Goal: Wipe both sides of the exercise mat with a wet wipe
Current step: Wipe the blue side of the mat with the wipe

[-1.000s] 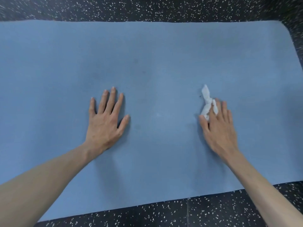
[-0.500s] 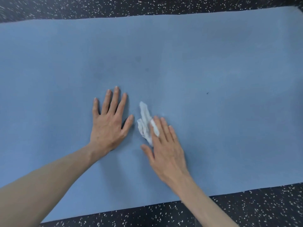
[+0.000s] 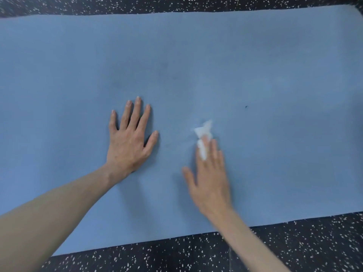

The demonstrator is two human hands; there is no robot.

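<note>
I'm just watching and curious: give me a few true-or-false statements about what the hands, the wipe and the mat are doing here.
1. The left hand lies flat with spread fingers on the blue foam exercise mat. True.
2. The crumpled white wet wipe is under the left hand. False: it sits under the fingers of the right hand.
3. The mat is rolled up. False: it lies spread flat on the black speckled floor.
4. The two hands are apart, not touching. True.
5. A small dark speck shows on the mat to the right of the wipe. True.
</note>
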